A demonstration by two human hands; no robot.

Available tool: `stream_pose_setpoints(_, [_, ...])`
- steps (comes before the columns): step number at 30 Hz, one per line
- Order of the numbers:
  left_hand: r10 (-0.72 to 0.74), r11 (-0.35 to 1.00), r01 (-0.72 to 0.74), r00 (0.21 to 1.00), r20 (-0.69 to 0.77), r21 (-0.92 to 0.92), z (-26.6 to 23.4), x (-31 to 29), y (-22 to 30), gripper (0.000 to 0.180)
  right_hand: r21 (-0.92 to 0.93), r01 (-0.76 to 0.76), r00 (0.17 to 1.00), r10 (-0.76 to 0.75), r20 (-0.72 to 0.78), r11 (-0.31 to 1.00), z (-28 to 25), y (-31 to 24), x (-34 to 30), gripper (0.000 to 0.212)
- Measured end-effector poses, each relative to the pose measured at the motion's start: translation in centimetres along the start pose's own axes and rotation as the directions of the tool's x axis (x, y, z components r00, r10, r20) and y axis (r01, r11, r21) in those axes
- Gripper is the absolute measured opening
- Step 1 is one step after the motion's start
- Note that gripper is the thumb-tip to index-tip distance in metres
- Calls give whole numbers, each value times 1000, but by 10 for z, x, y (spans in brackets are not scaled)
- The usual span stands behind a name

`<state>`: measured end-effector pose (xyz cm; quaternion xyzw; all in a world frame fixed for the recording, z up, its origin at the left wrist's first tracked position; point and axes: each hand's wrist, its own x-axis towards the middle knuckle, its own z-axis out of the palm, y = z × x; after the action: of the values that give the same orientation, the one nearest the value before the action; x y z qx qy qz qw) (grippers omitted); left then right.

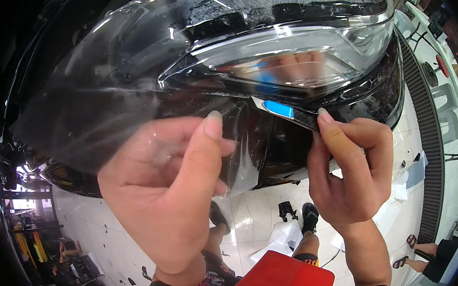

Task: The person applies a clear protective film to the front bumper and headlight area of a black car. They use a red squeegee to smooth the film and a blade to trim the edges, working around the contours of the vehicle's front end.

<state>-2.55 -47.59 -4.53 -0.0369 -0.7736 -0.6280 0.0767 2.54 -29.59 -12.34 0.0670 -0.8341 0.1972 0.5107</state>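
A clear, wrinkled film (112, 100) drapes over the glossy black car panel below the headlight (298, 57). My left hand (168, 181) is closed, thumb against fingers, pinching the loose film beneath the lamp's left corner. To its right, my right hand (351, 173) grips a slim dark strip-like tool (278, 109) between thumb and fingers. Its blue and white end points left and lies close under the headlight's lower edge. Whether it touches the film there I cannot tell. Water drops and streaks show on the lamp and bodywork.
A red, smooth-topped object (283, 279) sits at the bottom, near my legs. Scraps of white sheet (286, 234) and a black piece (288, 211) lie on the tiled floor. Another person's feet (407, 251) show at right, near a dark floor grate (425, 141). Dark shelving (33, 241) stands lower left.
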Motion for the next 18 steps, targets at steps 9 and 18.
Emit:
stream_pose_setpoints(9, [-17,999,17,1000,-11,33,-3,0,3,16,-12,-27,999,27,37,1000,-4,-2,0,53])
stream_pose_setpoints(18, [-15,999,16,1000,-23,38,-1,-1,3,16,-44,-11,993,16,121,999,-14,3,1,51])
